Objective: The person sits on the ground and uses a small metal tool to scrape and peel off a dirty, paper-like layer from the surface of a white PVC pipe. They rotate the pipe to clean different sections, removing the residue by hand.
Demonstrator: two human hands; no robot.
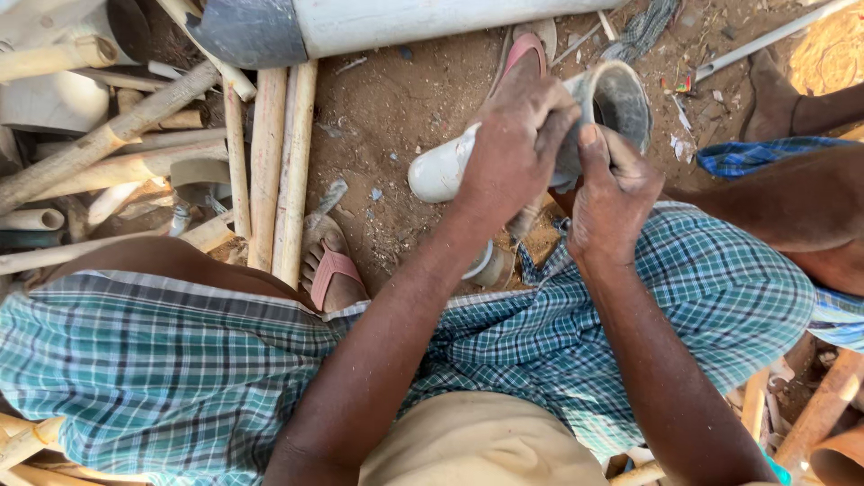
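Above sandy ground, two hands grip a white pipe fitting.

Left hand (513, 148) wraps closed over the middle of the pipe fitting (540, 135), held over the lap with its open grey mouth turned up; right hand (612, 193) pinches the rim just beside it. Pale pipes (270, 153) lie heaped to the left, a pink sandal (331, 270) below them.
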